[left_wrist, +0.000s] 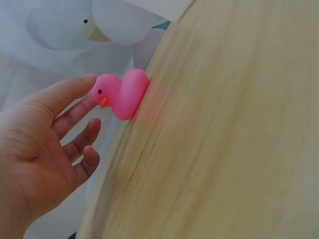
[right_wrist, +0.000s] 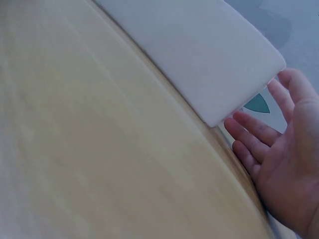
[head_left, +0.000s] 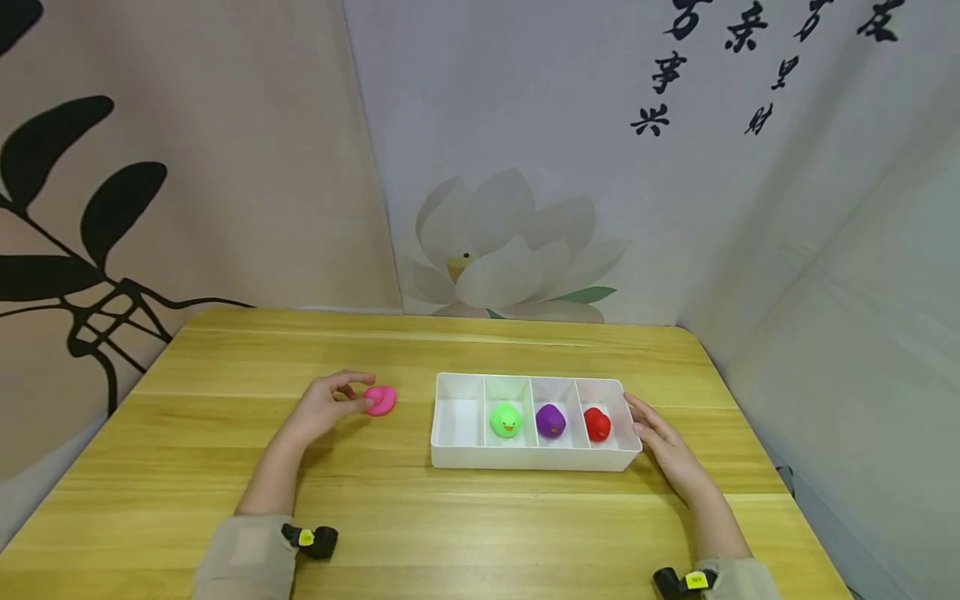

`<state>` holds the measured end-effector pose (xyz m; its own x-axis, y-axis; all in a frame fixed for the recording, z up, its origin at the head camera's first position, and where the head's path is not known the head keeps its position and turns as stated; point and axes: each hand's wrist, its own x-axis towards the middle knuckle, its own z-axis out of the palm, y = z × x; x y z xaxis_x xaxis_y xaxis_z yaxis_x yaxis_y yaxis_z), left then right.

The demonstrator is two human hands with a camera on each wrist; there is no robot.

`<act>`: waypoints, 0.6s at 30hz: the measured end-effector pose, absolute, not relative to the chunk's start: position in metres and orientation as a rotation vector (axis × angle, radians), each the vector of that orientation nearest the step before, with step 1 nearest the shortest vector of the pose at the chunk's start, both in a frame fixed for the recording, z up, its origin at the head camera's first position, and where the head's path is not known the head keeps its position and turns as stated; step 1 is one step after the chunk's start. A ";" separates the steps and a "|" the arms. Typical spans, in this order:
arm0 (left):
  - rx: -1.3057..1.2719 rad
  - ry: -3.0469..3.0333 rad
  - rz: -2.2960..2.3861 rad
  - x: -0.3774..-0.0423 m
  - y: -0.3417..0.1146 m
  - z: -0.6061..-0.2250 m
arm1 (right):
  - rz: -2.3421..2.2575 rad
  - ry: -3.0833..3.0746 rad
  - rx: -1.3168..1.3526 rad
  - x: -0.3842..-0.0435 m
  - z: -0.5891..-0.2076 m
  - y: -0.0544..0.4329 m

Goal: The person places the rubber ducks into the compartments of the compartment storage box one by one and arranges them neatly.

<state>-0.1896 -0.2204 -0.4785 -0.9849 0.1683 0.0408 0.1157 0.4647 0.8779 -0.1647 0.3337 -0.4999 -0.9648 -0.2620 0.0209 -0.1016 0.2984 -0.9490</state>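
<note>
A pink rubber duck sits upright on the wooden table, left of a white tray. Around its head side, my left hand has its thumb tip at the duck, the index finger stretched out beyond and the other fingers loosely bent. The tray has several compartments in a row. From left to right, after a bare one, they hold a green duck, a purple duck and a red duck. My right hand rests with relaxed fingers against the tray's right end, thumb near the front corner.
The wooden table extends around the tray on all sides. Behind it hangs a printed cloth backdrop with a lotus and dark lettering. Light curtains close in the right side.
</note>
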 end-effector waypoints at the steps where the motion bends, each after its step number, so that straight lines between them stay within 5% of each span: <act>1: 0.258 2.642 1.573 -0.191 -0.221 -0.480 | -1.748 2.418 -0.338 -0.165 -0.500 0.334; 18: 0.332 2.606 1.569 -0.196 -0.225 -0.486 | -1.772 2.413 -0.355 -0.164 -0.499 0.332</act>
<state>-0.1957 -0.2251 -0.4861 -0.9732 0.2262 0.0417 0.1428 0.4518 0.8806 -0.1636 0.3324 -0.4992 -0.9644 -0.2620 0.0365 -0.1132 0.2844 -0.9520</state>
